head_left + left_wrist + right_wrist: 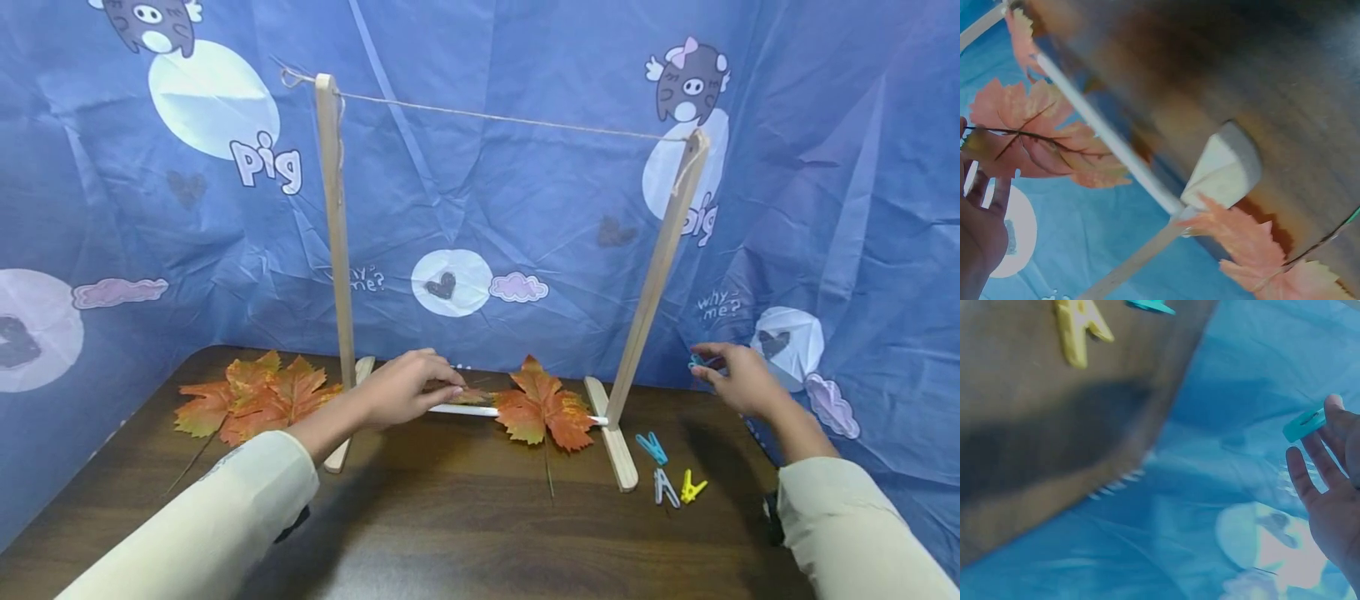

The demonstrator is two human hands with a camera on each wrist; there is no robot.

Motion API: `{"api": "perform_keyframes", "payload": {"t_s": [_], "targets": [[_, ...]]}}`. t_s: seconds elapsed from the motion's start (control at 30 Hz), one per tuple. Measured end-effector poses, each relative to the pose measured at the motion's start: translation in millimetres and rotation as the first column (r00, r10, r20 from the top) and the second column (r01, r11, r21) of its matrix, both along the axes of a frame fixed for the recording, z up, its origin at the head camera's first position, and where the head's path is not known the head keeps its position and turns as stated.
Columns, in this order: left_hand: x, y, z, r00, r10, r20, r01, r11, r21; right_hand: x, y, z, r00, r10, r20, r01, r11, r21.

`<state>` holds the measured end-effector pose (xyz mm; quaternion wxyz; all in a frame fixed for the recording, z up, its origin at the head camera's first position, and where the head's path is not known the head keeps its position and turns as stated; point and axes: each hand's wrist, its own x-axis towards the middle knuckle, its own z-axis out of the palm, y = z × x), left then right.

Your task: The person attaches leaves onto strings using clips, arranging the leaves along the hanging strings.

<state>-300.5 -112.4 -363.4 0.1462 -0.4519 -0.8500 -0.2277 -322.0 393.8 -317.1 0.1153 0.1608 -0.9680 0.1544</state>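
Note:
My left hand [408, 387] pinches an orange artificial maple leaf [1041, 140] by its stem, over the white rod of the wooden stand; in the head view the hand mostly hides this leaf. My right hand [742, 379], raised at the table's right side, pinches a small teal clothespin [1305, 425] between thumb and fingertips. A twine line [510, 119] runs between the tops of the stand's left post [337, 225] and right post [660, 267]. Another maple leaf [542, 408] lies against the white rod [468, 410] near the right post.
Several maple leaves [255, 396] overlap on the table's left side. Right of the stand's foot [615, 442] lie a blue clothespin [652, 448], a grey one [664, 487] and a yellow one [693, 486]. A blue printed cloth [465, 200] hangs behind the brown table [450, 533].

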Motion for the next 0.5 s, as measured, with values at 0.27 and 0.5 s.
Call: {"api": "perform_keyframes", "payload": {"t_s": [0.27,0.5], "targets": [[-8.1,8.3,27.5,0.998,0.004,0.070,-0.012,0.993,0.118,-2.9,-5.9,59.7,0.999,0.014,-0.031,-0.013,0.999,0.040],[-17.3,16.8,60.0,0.981,0.041,0.192,-0.081,0.975,0.208,-1.5,-16.8,113.7,0.998,-0.031,-0.054,0.036,0.995,0.096]]}}
